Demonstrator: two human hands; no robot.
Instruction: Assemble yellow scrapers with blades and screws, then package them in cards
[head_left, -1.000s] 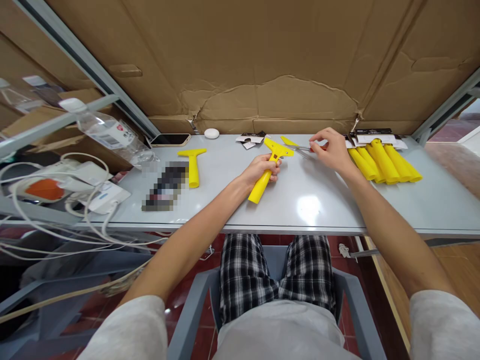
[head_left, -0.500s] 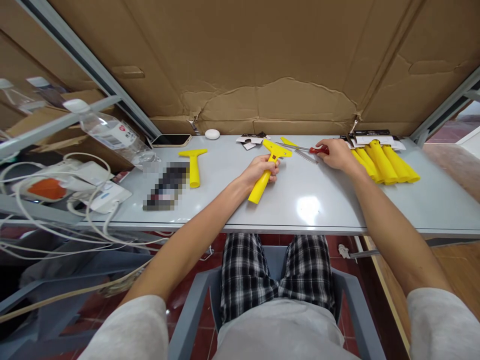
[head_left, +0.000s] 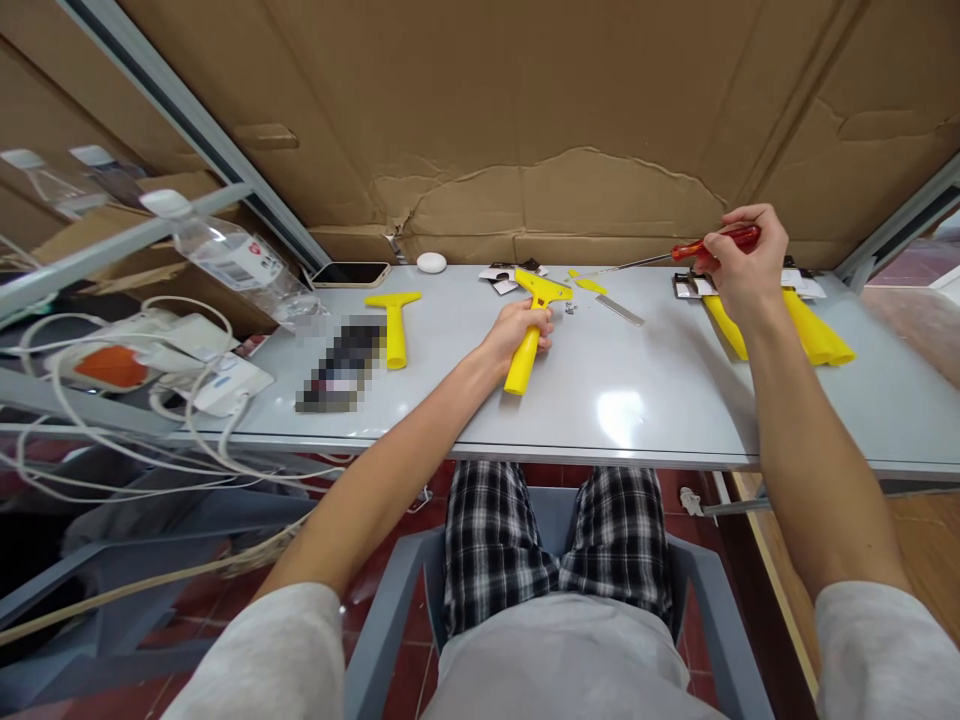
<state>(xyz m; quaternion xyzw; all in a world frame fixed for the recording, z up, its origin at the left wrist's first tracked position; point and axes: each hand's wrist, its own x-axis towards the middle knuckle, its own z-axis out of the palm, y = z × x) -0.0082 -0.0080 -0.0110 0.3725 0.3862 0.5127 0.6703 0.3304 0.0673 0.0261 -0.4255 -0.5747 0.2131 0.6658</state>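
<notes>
My left hand (head_left: 519, 334) is closed round the neck of a yellow T-shaped scraper handle (head_left: 522, 368) at the middle of the table. My right hand (head_left: 750, 262), raised over the table's right part, grips a red-handled screwdriver (head_left: 686, 250) whose shaft points left towards the scraper head. Small screws (head_left: 570, 308) lie just right of that head. Behind them rests a small yellow piece (head_left: 586, 282), and a flat metal blade (head_left: 620, 310) is farther right. Another yellow scraper handle (head_left: 395, 335) lies to the left. Several yellow handles (head_left: 821, 330) are partly hidden behind my right hand.
On the grey table (head_left: 600, 425) are a phone (head_left: 351, 274), a white oval object (head_left: 431, 262), a blurred dark item (head_left: 341, 368) and black-and-white packaging (head_left: 506, 275). A plastic bottle (head_left: 232, 262) and white cables (head_left: 202, 370) crowd the left. Cardboard (head_left: 570, 110) stands behind.
My right hand has lifted and moved right with the screwdriver, now held higher in a different grip. The screws and the blade show more fully. My left hand still holds the scraper, now slightly more upright.
</notes>
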